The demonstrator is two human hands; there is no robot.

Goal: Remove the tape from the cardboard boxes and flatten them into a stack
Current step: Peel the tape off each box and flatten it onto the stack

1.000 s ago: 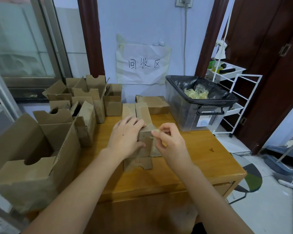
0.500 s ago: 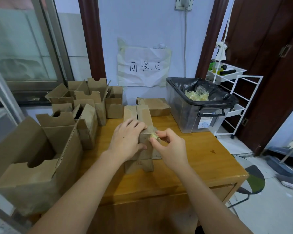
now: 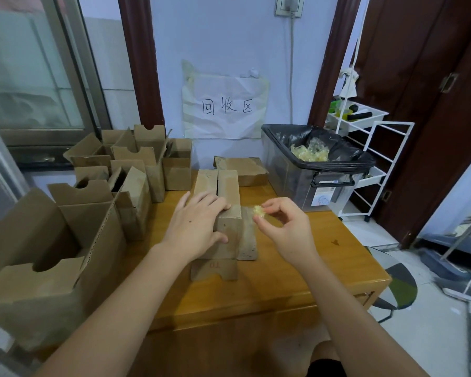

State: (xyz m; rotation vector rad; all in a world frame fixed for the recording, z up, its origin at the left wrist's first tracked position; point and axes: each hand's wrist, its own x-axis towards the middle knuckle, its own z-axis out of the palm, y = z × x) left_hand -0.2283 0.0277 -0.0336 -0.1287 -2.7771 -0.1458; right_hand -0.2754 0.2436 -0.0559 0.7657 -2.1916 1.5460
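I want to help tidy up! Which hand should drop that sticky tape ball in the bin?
The right hand: it already pinches the tape ball and is nearer the bin. The left hand rests on the box.

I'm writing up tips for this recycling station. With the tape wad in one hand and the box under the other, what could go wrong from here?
1. The tape wad pinched in the right hand looks sticky; it may cling to the fingers instead of dropping into the black-lined bin.
2. Only the left hand steadies the box; reaching toward the bin could drag it sideways.
3. The open boxes crowd the table's left, leaving little room to flatten.
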